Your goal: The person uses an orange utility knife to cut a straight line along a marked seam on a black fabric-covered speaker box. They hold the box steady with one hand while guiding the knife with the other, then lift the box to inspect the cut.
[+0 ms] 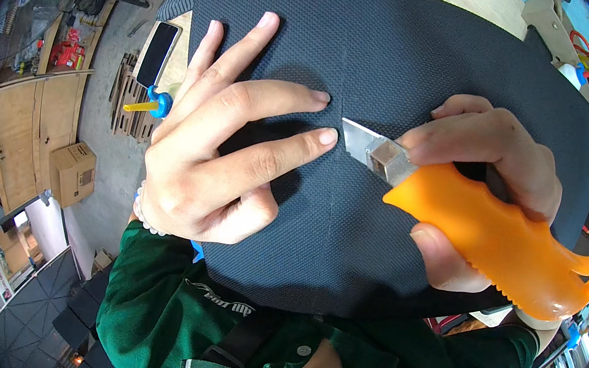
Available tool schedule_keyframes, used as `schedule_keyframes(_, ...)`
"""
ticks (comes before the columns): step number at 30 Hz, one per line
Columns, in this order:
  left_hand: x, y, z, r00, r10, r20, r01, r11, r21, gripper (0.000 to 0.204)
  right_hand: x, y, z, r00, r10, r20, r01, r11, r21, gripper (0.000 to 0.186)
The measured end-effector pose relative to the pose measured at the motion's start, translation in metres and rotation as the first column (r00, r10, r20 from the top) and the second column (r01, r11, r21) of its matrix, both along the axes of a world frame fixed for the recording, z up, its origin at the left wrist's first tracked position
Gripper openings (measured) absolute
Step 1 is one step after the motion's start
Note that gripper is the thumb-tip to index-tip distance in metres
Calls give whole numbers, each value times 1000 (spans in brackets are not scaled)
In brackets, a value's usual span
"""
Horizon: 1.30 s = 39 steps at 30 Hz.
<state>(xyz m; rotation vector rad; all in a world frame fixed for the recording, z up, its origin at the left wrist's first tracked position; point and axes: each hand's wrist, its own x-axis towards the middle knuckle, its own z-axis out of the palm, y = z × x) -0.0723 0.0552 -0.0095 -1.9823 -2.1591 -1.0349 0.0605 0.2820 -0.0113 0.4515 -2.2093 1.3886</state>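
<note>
On the workbench: a knife set to a dark sheet.

From the head view, the left hand (221, 149) lies flat, fingers spread, pinning the dark textured sheet (427, 60); the right hand (483, 178) is clamped round an orange knife (494, 234), blade on the surface, seemingly mid-cut. Continuing needs fingertips kept clear. A phone (157, 53) lies beside the sheet.

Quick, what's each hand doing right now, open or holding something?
Left hand: open, fingers spread flat on the dark textured sheet.
Right hand: closed around the orange utility knife, blade tip on the sheet.
</note>
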Motion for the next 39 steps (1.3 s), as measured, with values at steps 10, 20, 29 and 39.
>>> schedule_keyframes(10,-1,1,-2,1000,-12,-22,13,1000,26,48,5,19,2,990,116,75,-122,989,79,64)
schedule_keyframes(20,4,1,3,1000,6,17,-7,1000,6,47,5,0,-12,996,74,40,-66,983,-169,49)
schedule_keyframes(29,5,2,9,993,70,-92,-80,990,-114,46,4,24,6,974,185,128,-175,981,-86,49)
schedule_keyframes(39,-6,1,7,987,1,-159,-13,997,-76,51,13,41,11,928,-89,361,76,996,50,49)
